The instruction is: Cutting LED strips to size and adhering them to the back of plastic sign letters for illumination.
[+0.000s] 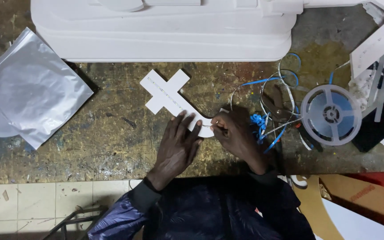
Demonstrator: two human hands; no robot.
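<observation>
A flat white cut-out piece [165, 91], a cross with a curved tail, lies on the worn workbench [112, 138]. A thin light strip runs along its face. My left hand [178, 142] lies flat with fingers spread, pressing the curved tail down. At the tail's right end, my right hand [236, 133] has its fingertips pinched on the end of the strip. Blue and white backing ribbon [272, 95] curls loose to the right of that hand.
A large white moulded block [165, 31] fills the back of the bench. A silver foil bag [27, 89] lies at left. A translucent reel [331, 114] sits at right beside white offcuts [378, 42]. Tiled floor [45, 200] shows below the bench edge.
</observation>
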